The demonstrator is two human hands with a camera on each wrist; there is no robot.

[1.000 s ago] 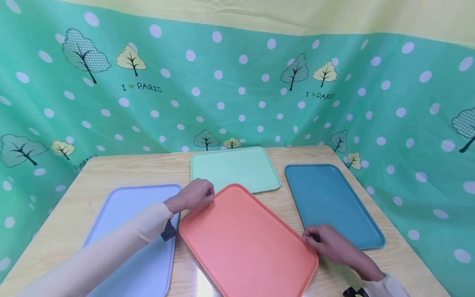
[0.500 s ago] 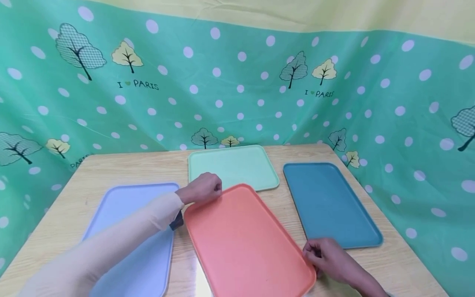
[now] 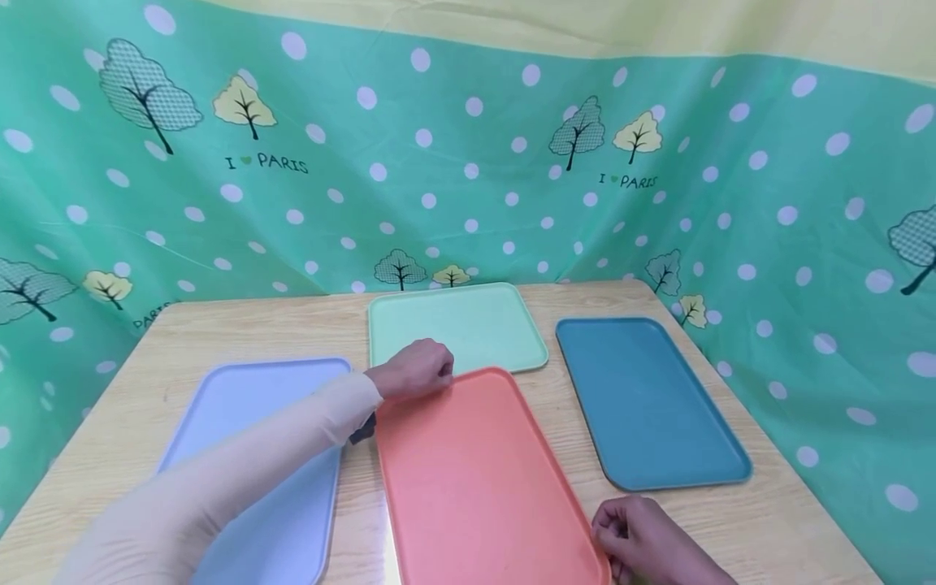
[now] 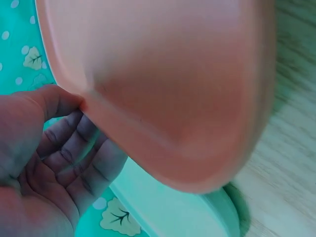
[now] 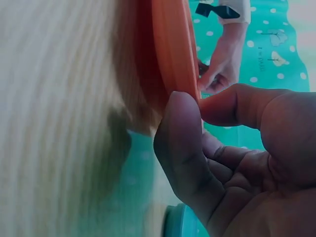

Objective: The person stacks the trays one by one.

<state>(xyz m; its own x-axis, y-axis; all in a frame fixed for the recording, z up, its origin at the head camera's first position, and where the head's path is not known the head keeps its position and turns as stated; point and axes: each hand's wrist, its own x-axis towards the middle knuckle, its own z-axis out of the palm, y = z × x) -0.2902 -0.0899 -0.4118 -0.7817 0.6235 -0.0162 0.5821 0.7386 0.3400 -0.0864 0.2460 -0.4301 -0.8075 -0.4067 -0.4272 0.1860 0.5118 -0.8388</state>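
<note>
Pinching the red tray (image 3: pixel 483 479) over the desk (image 3: pixel 256 325), the left hand (image 3: pixel 418 370) grips its far edge, the right hand (image 3: pixel 643 540) its right edge; right of it lies the blue tray (image 3: pixel 651 398), left the purple tray (image 3: pixel 292 528).

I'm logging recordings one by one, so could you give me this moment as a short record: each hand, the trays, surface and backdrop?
Left hand: pinches coral tray by its far edge
Right hand: pinches that tray's right edge
Left tray: lavender-blue, partly hidden
Far tray: mint green
Right tray: teal
Surface: wood-grain table
Backdrop: green polka-dot cloth
</note>
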